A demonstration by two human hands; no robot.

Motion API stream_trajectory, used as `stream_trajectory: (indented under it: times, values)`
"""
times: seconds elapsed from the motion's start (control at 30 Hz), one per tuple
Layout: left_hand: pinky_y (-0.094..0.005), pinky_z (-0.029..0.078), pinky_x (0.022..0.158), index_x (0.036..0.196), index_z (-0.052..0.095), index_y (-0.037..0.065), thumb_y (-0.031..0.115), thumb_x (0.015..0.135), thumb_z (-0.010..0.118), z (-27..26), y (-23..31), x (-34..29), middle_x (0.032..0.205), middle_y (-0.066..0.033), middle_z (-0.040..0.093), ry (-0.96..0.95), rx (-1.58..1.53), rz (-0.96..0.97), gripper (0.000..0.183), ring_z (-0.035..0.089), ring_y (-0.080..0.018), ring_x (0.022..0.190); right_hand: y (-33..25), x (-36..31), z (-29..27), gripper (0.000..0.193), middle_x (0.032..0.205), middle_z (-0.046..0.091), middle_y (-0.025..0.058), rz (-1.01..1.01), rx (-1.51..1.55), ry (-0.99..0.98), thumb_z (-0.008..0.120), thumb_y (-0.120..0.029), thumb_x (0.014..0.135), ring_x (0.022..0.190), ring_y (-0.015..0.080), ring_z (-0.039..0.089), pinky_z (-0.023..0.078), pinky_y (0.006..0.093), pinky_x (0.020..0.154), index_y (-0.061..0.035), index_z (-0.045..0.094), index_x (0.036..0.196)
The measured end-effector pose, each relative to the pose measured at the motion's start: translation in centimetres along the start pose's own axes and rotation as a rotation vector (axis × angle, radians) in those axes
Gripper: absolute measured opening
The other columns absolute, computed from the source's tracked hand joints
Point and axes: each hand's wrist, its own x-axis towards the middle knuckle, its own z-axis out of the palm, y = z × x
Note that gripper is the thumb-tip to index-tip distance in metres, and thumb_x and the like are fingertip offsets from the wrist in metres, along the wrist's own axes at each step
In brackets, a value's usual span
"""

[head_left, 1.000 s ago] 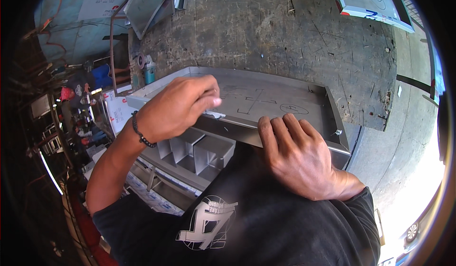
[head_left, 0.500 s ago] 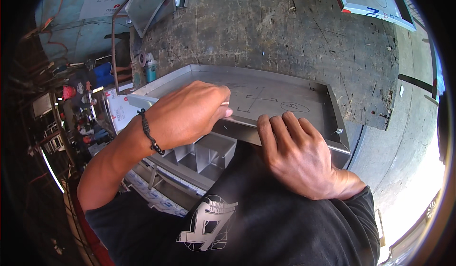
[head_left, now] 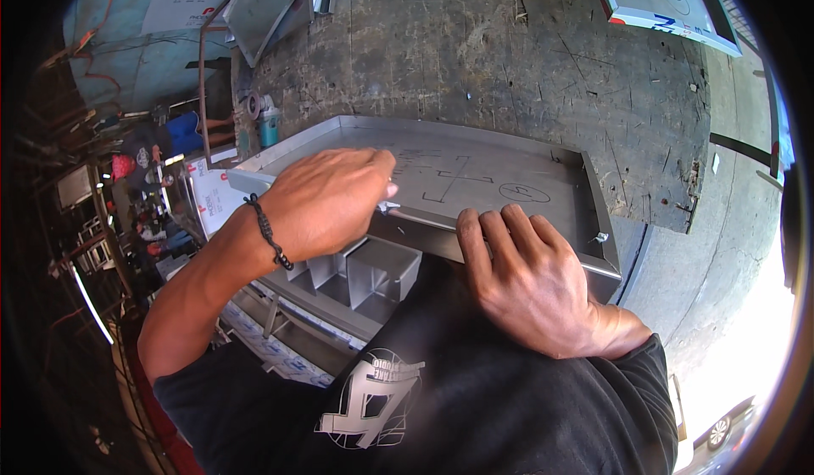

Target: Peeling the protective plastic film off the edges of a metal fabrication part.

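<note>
A shallow sheet-metal tray with turned-up rims lies before me, dark pen lines and a circled mark on its floor. My right hand is closed over its near rim, fingers hooked inside and the thumb hidden. Further left on the same rim, my left hand is closed in a pinch. A small whitish scrap of plastic film pokes out beneath its thumb, against the rim. Another pale scrap clings to the tray's near right corner.
Below the tray's near side sits a metal piece with box-like compartments. The scratched workbench extends beyond. A teal power tool stands at the far left, a film-covered metal panel at the far right. People are in the left background.
My left hand has slid a little left along the near rim, and the film scrap now shows under its thumb. The right hand keeps its hold; the tray has barely shifted.
</note>
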Motion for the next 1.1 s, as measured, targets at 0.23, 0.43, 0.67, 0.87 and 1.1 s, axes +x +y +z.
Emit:
stream_trajectory:
  times: [0.23, 0.43, 0.67, 0.87, 1.1]
  values:
    - [-0.0502, 0.049, 0.077, 0.099, 0.058, -0.004, 0.016, 0.104, 0.064, -1.2, -1.3, 0.3, 0.085, -0.0215, 0.064, 0.061, -0.269, -0.067, 0.021, 0.063, -0.0439, 0.083, -0.2, 0.1, -0.1, 0.028, 0.076, 0.058, 0.0029, 0.005, 0.011, -0.021, 0.069, -0.014, 0.078, 0.074, 0.0136, 0.059, 0.045, 0.026, 0.063, 0.0049, 0.069, 0.099]
    - [-0.0459, 0.05, 0.075, 0.1, 0.061, -0.005, 0.012, 0.101, 0.067, -1.4, -0.2, 0.4, 0.083, -0.0214, 0.064, -0.025, -0.411, 0.006, 0.018, 0.064, -0.0416, 0.081, 0.2, 0.2, -0.2, 0.029, 0.077, 0.058, 0.0031, 0.009, 0.022, -0.011, 0.069, -0.013, 0.077, 0.073, 0.0138, 0.059, 0.045, 0.0266, 0.062, 0.005, 0.069, 0.099]
    - [-0.055, 0.05, 0.085, 0.095, 0.061, -0.004, 0.016, 0.103, 0.064, -2.0, 0.6, 0.5, 0.093, -0.0261, 0.068, -0.112, -0.202, 0.018, 0.022, 0.066, -0.0475, 0.1, 0.0, 0.2, 0.0, 0.027, 0.076, 0.058, 0.0026, 0.004, 0.002, 0.006, 0.069, -0.013, 0.078, 0.073, 0.0134, 0.059, 0.045, 0.0263, 0.062, 0.005, 0.069, 0.098]
    - [-0.0552, 0.05, 0.088, 0.098, 0.059, -0.007, 0.014, 0.103, 0.062, -2.2, 1.0, 0.7, 0.097, -0.0265, 0.069, -0.213, -0.11, 0.014, 0.022, 0.067, -0.0471, 0.101, 0.0, 0.1, -0.1, 0.028, 0.075, 0.057, 0.0019, 0.01, 0.009, -0.005, 0.069, -0.013, 0.078, 0.073, 0.013, 0.057, 0.044, 0.0259, 0.061, 0.0052, 0.07, 0.098]
    - [-0.0536, 0.046, 0.083, 0.096, 0.054, -0.003, 0.013, 0.105, 0.059, -1.2, 0.4, 0.2, 0.091, -0.0212, 0.062, -0.14, -0.068, 0.056, 0.019, 0.064, -0.0456, 0.095, 0.1, 0.0, 0.0, 0.028, 0.075, 0.057, 0.0019, 0.002, 0.005, -0.007, 0.069, -0.014, 0.079, 0.073, 0.0128, 0.057, 0.044, 0.0257, 0.061, 0.0054, 0.07, 0.099]
